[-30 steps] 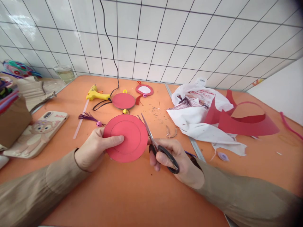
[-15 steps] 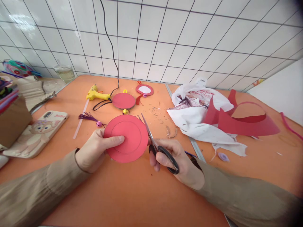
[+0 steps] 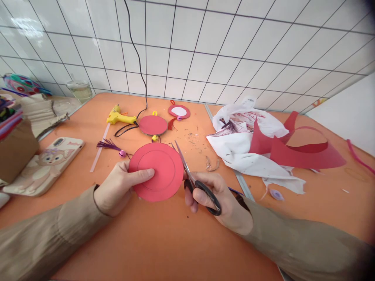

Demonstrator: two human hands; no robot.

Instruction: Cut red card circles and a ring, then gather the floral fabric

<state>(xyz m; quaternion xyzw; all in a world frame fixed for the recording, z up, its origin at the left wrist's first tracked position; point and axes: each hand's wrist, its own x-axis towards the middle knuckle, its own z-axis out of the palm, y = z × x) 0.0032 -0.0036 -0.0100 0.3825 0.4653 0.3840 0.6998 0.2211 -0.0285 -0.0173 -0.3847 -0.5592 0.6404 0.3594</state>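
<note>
Between thumb and fingers, my left hand point(image 3: 117, 187) grips a red paper disc point(image 3: 156, 183) with a smaller circle drawn inside its edge. The thumb lies flat on the disc's face, and the other fingers are hidden behind it. My right hand point(image 3: 222, 199) is closed around the black handles of a pair of scissors point(image 3: 191, 177). Their blades point up and away, slightly parted, close beside the disc's right edge; whether they touch it I cannot tell. Just beyond the disc lie a yellow bell point(image 3: 155, 138) and a purple tassel point(image 3: 109, 145) with a pink bell.
A yellow glue gun point(image 3: 121, 116) with a black cord, a red round piece point(image 3: 153, 125) and a smaller red-and-white one point(image 3: 179, 111) lie toward the wall. At right are a white plastic bag point(image 3: 234, 144) and red paper offcuts point(image 3: 304, 154). A phone point(image 3: 47, 166) lies left.
The red paper offcuts by the bag have shifted slightly. Both hands, the disc and the scissors are almost where they were.
</note>
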